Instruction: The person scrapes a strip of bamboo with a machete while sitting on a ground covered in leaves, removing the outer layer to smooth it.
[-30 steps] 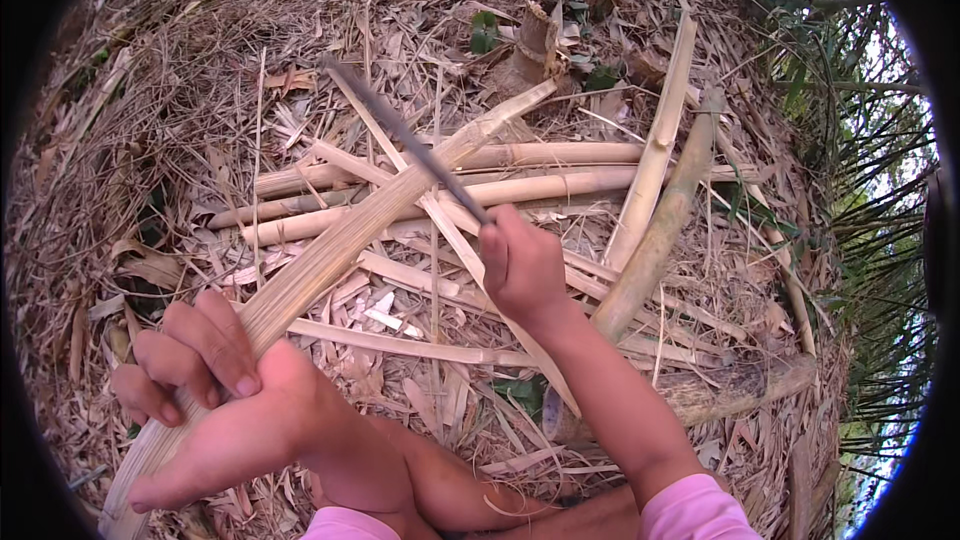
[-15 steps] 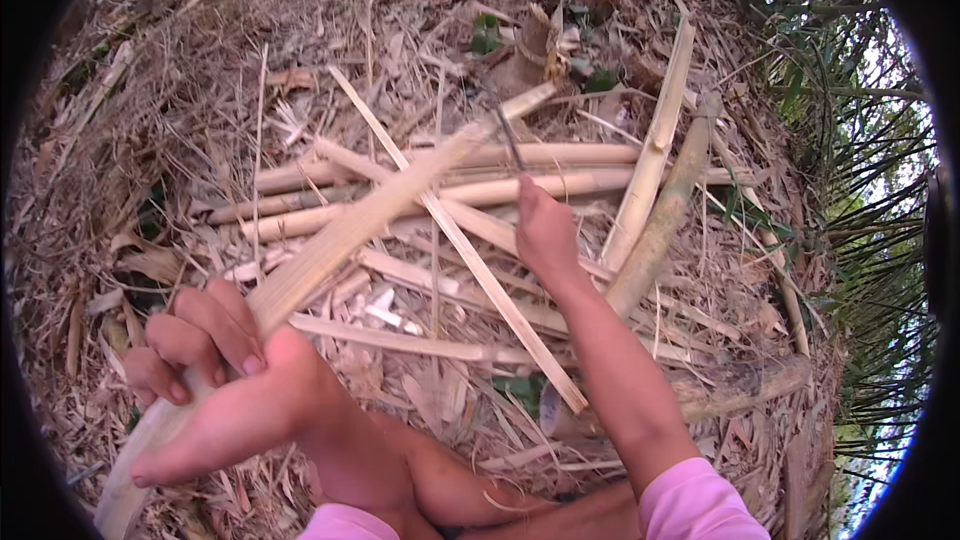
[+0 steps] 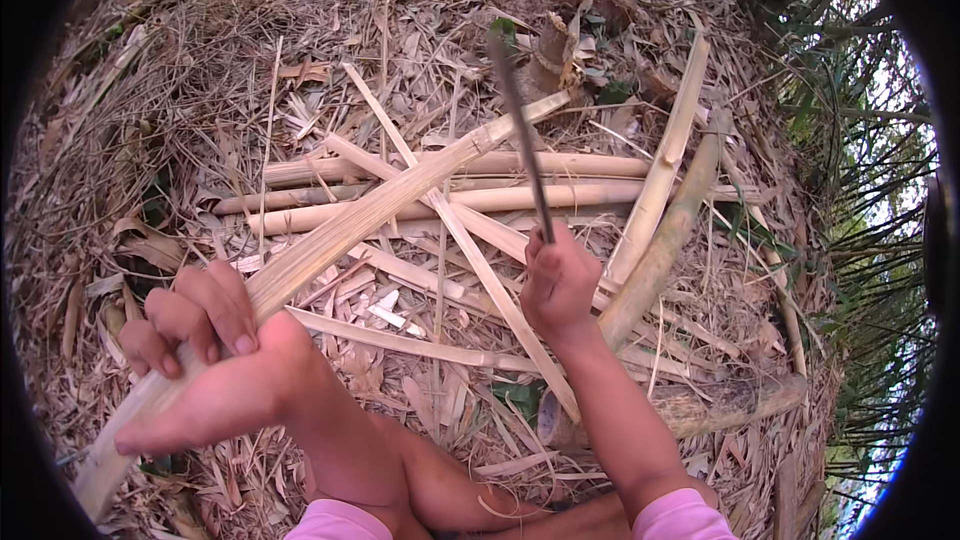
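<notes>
A long split bamboo strip (image 3: 390,202) runs slantwise from the lower left toward the stump. My left hand (image 3: 215,355) is closed around its near part, thumb along one face and fingers over the other. In my right hand (image 3: 560,285) is a long dark-bladed knife (image 3: 522,130), its fist wrapped round the handle, which is hidden. The blade points up and away, crossing in front of the strip's far part; whether it touches cannot be told. Under the held strip lies a thinner pale bamboo strip (image 3: 490,285), crossing it.
Several split bamboo lengths (image 3: 590,166) lie crosswise on leaf litter. At right lean a split piece (image 3: 660,160) and a round bamboo pole (image 3: 665,240). A thick log (image 3: 710,408) lies near my legs. A cut stump (image 3: 553,45) stands at the far side, bamboo stalks (image 3: 880,240) at far right.
My right hand has drawn back toward me, and the knife's blade now stands more upright and shows longer. The left hand keeps its hold on the strip, almost unmoved.
</notes>
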Motion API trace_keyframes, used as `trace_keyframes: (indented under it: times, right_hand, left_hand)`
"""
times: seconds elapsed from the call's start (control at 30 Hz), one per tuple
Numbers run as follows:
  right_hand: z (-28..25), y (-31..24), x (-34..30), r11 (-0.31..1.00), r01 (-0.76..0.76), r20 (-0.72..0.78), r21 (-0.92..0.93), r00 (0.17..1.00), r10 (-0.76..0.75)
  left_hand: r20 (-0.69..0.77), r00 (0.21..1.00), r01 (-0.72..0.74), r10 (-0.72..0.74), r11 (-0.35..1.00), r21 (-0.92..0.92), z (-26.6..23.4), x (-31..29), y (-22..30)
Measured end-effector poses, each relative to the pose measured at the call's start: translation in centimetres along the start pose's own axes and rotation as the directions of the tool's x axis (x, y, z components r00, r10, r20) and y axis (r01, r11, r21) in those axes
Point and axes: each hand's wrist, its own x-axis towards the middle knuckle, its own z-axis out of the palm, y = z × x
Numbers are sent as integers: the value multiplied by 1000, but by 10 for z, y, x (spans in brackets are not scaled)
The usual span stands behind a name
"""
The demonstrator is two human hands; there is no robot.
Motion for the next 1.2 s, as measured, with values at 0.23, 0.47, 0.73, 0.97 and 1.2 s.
trace_keyframes:
  times: [0.23, 0.47, 0.73, 0.97, 1.2]
  right_hand:
    - [14, 32, 11, 935, -117, 129, -336, 977, 169]
    - [0, 24, 11, 949, -128, 171, -287, 968, 183]
    - [-1, -9, 15, 986, 122, 52, -117, 992, -116]
    - [8, 9, 11, 965, -117, 121, -234, 981, 149]
    - [9, 49, 5, 865, -143, 145, -480, 960, 239]
  left_hand:
    - [4, 999, 41, -41, 999, 33, 6, -17, 13]
    - [294, 955, 115, -35, 959, -259, 1, -32, 25]
    - [85, 996, 53, -40, 986, -160, 14, -42, 28]
    - [198, 980, 49, -16, 986, -162, -1, -33, 24]
    - [259, 963, 130, -73, 969, -212, -2, -45, 20]
